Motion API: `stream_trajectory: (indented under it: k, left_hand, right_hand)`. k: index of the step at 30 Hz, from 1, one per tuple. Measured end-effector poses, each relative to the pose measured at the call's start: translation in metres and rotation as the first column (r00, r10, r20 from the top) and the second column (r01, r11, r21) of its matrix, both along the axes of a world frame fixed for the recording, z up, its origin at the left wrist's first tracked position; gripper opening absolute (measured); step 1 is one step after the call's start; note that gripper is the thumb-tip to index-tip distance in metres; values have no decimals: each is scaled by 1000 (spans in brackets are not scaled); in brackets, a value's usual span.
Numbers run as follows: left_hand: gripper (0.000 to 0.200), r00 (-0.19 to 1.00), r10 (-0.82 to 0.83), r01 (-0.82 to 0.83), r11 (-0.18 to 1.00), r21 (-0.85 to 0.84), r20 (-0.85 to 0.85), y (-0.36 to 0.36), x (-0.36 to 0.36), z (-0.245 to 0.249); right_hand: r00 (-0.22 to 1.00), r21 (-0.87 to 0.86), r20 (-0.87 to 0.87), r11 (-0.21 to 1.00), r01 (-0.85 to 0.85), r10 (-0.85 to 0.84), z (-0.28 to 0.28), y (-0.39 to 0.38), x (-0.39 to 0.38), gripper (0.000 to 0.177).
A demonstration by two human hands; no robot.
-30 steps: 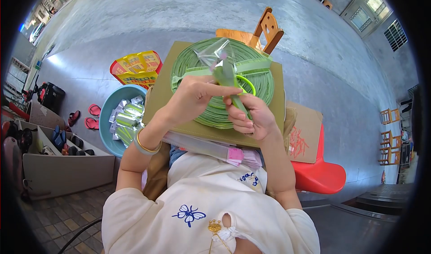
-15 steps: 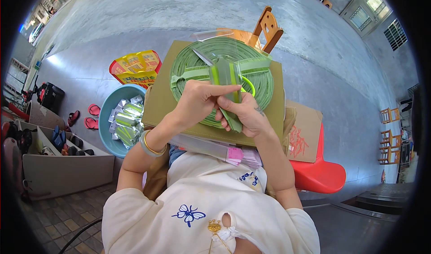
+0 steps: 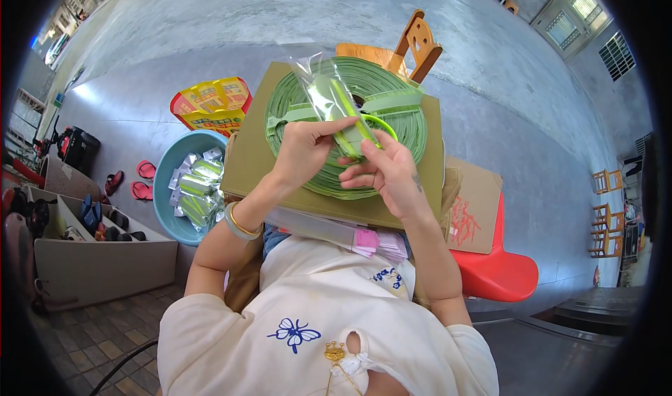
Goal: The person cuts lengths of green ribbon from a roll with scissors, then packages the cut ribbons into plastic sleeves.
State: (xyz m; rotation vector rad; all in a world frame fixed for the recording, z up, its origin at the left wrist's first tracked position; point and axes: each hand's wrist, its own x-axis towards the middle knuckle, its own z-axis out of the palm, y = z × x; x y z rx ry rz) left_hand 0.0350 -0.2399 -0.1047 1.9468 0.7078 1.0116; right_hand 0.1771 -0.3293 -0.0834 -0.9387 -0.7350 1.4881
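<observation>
A clear plastic bag (image 3: 325, 92) with folded green strips inside is held slantwise between my two hands, above a big flat coil of green ribbon (image 3: 402, 133). My left hand (image 3: 304, 151) pinches the bag's left side, its index finger stretched across the front. At the bag's lower end my right hand (image 3: 392, 175) grips with thumb and index finger, while its other fingers stick out to the left. A bright green scissors handle (image 3: 381, 125) shows on the coil just beyond my right hand; the blades are hidden behind the bag.
The coil rests on an olive-green board (image 3: 245, 172) over my lap. To the left, a blue basin (image 3: 168, 210) holds several filled bags, near a yellow-red shopping bag (image 3: 213, 102). A red stool (image 3: 500, 273) with cardboard (image 3: 479, 179) stands right; a wooden chair (image 3: 418, 46) is beyond.
The bag now encloses the green strips and has tilted to the left. My right hand's lower fingers have loosened and spread. The scissors' blade is now covered from view.
</observation>
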Motion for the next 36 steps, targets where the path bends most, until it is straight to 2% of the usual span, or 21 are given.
stream_trajectory:
  k: [2, 3, 5, 7, 8, 9, 12, 16, 19, 21, 23, 27, 29, 32, 35, 36]
  left_hand:
    - [44, 1000, -24, 24, 995, -100, 5, 2, 0, -8]
    - [45, 999, -38, 35, 983, -179, -16, 1, 0, -9]
    - [46, 998, -66, 65, 954, -293, 5, 0, 0, -17]
    - [43, 993, -82, 108, 927, -358, 86, 0, 2, -26]
    - [42, 992, -94, 118, 925, -361, 84, -2, 2, -28]
    - [41, 991, -104, 127, 923, -364, 82, -4, 1, -26]
    - [44, 976, -152, 209, 864, -459, 158, -10, 1, -28]
    - [53, 950, -148, 286, 768, -573, 277, -20, 4, -26]
    - [58, 948, -124, 289, 722, -628, 294, -27, 3, -25]
    - [60, 940, -160, 317, 735, -599, 301, -29, 2, -27]
    - [64, 947, -184, 304, 783, -542, 265, -31, 2, -31]
    - [71, 927, -121, 321, 748, -581, 356, -42, 8, -35]
    - [76, 919, -124, 333, 750, -571, 373, -42, 8, -37]
    - [80, 956, -124, 240, 855, -460, 268, -40, 8, -35]
    - [70, 933, -191, 327, 800, -504, 304, -38, -2, -31]
    - [70, 930, -164, 340, 726, -598, 329, -39, -6, -27]
  right_hand:
    - [978, 94, 116, 982, 165, -175, 0, -5, -7, 30]
    - [925, 197, 294, 962, 188, -241, -4, -8, -10, 29]
    - [709, 399, 585, 901, 171, -394, -18, -13, -15, 26]
    - [380, 569, 753, 821, 33, -537, -23, -16, -11, 26]
    - [194, 624, 773, 779, -63, -604, -26, -17, -9, 26]
    - [179, 623, 778, 776, -93, -603, -30, -17, -8, 28]
    - [-32, 627, 754, 734, -261, -656, -33, -11, -1, 30]
    - [-67, 604, 750, 723, -336, -658, -44, -6, 8, 33]
    - [-75, 562, 771, 732, -385, -632, -47, -6, 13, 35]
    - [-82, 527, 793, 747, -404, -604, -48, -3, 13, 38]
    - [-97, 477, 825, 777, -411, -557, -42, 1, 10, 49]
    - [-130, 442, 835, 792, -422, -535, -49, 11, 5, 74]
    - [-142, 419, 843, 798, -433, -519, -49, 17, 2, 74]
    - [-158, 408, 847, 812, -418, -507, -46, 18, -5, 71]
    - [-114, 457, 830, 782, -424, -547, -37, 7, -7, 55]
    - [-89, 479, 821, 765, -430, -564, -35, -1, -5, 48]
